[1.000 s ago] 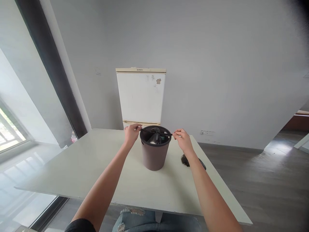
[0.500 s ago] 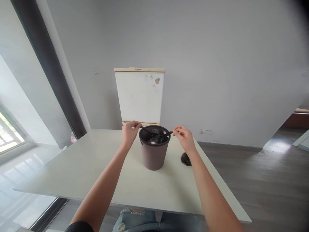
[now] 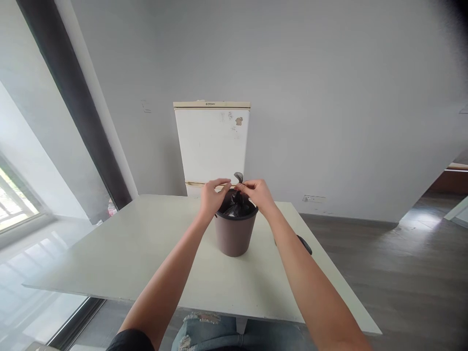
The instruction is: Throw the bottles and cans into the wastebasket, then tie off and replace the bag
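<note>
Two grips touching above brown bin point(image 3: 234, 236) near table point(image 3: 127, 253) far edge: left grip point(image 3: 214, 195), right grip point(image 3: 256, 191) both pinched tight on black bag point(image 3: 238, 208) top.

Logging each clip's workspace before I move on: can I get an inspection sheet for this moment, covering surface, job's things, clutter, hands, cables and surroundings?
Surface: white table, smooth top.
Job's things: brown bin upright on the table's far half; black bag inside it, its top gathered above the rim.
Clutter: dark object on the table right of the bin, partly hidden by the right forearm.
Hands: left hand and right hand both pinch the bag's gathered top.
Cables: nothing seen.
Surroundings: white fridge behind the table, grey wall, window at left, wood floor.
</note>
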Available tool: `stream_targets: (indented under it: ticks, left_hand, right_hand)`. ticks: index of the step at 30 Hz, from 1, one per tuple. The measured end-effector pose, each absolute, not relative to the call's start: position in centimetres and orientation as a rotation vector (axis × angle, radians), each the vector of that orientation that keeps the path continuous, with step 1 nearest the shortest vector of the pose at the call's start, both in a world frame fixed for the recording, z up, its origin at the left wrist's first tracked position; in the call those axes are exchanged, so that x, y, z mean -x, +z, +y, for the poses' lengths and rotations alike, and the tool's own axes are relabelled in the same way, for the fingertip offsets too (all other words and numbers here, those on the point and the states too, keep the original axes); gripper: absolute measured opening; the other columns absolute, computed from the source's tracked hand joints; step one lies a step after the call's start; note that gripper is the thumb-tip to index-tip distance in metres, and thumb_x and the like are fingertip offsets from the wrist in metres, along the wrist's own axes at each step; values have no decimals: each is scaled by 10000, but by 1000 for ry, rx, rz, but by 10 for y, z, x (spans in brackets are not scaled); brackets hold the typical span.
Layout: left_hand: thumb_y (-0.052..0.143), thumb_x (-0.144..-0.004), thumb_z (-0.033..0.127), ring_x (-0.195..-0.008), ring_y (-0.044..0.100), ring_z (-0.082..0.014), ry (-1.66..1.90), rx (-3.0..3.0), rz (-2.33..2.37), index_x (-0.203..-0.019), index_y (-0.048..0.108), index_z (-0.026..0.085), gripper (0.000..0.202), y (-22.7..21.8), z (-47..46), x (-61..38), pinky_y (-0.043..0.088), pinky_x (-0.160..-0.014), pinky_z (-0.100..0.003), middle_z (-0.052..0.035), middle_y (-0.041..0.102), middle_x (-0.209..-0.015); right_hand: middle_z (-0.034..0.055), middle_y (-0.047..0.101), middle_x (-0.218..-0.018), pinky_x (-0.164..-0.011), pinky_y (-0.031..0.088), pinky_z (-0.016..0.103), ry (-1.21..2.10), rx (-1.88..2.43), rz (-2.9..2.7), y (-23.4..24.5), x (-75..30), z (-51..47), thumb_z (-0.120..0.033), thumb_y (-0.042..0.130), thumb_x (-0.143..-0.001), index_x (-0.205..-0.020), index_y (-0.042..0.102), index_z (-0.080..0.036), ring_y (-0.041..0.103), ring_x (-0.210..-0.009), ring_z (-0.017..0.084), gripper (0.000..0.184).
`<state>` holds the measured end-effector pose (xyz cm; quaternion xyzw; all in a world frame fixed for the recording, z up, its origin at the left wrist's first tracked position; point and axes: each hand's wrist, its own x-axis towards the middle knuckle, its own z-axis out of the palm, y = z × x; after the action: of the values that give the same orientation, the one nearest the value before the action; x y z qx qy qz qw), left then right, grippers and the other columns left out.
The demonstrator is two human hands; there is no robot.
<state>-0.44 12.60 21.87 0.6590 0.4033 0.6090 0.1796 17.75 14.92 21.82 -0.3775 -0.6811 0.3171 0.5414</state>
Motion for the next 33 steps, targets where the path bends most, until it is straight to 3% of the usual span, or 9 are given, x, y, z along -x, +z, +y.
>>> stream_targets:
  ticks: [3, 6, 8, 10, 15, 17, 21, 25, 33]
  left_hand:
    - [796, -820, 292, -1023, 739, -264, 1508, -1949, 1160, -1008, 829, 246, 196, 203, 133, 6, 529, -921, -345, -39, 819, -1027]
    - [788, -806, 313, -771, 690, -222, 1471, -2027, 1192, -782, 793, 224, 93, 197, 140, -3, 504, -752, -315, -5, 751, -747]
    - [744, -829, 305, -703, 632, -201, 1526, -2030, 1235, -658, 726, 216, 193, 201, 143, -9, 472, -707, -310, -1, 679, -656]
    - [707, -850, 286, -741, 620, -198, 1594, -2024, 1231, -654, 708, 218, 208, 209, 143, -12, 463, -728, -309, -12, 683, -704]
    - [718, -872, 314, -774, 615, -184, 1905, -1960, 1173, -693, 715, 210, 207, 235, 137, -4, 468, -775, -298, -22, 693, -758]
    - [747, -855, 332, -769, 612, -174, 2054, -1865, 1159, -736, 737, 193, 183, 247, 135, 7, 467, -755, -286, -17, 693, -757]
    - [772, -839, 398, -647, 550, -131, 2303, -1605, 1034, -750, 733, 148, 268, 271, 131, 44, 410, -610, -247, 13, 629, -672]
    - [793, -825, 387, -587, 465, -92, 2592, -1439, 1078, -675, 666, 131, 323, 292, 115, 96, 366, -558, -221, 49, 513, -593]
    - [736, -850, 278, -663, 490, -96, 2815, -1448, 1662, -829, 748, 82, 198, 263, 92, 186, 414, -598, -206, 22, 605, -700]
  right_hand:
    - [58, 778, -815, -748, 544, 367, 767, 827, -1551, 226, -176, 149, -567, 774, -810, -783, 820, -219, 680, -764, 230, 352]
    - [62, 785, -848, -808, 559, 389, 717, 757, -1578, 241, -171, 146, -552, 766, -827, -802, 817, -220, 696, -816, 246, 337]
    - [56, 777, -824, -809, 559, 388, 680, 748, -1638, 251, -168, 139, -541, 757, -844, -808, 816, -218, 703, -830, 253, 330]
    - [57, 780, -867, -834, 560, 386, 678, 716, -1685, 261, -165, 130, -520, 749, -864, -839, 817, -218, 716, -890, 263, 311]
    - [92, 667, -1367, -927, 553, 369, 539, 585, -1593, 271, -167, 105, -493, 701, -925, -1000, 754, -239, 644, -1191, 264, 270]
    - [91, 639, -1341, -880, 547, 344, 382, 617, -1441, 266, -173, 100, -493, 662, -954, -1077, 677, -254, 629, -1136, 226, 270]
    - [39, 593, -1083, -827, 512, 317, 203, 730, -1188, 233, -191, 106, -464, 571, -1012, -1075, 559, -264, 591, -989, 180, 209]
    - [23, 553, -1044, -837, 476, 317, 212, 837, -1101, 181, -210, 118, -434, 540, -1023, -1077, 527, -263, 571, -965, 173, 179]
    - [34, 585, -991, -741, 446, 327, 374, 1198, -1222, 64, -228, 117, -438, 547, -971, -1043, 528, -236, 568, -893, 200, 215]
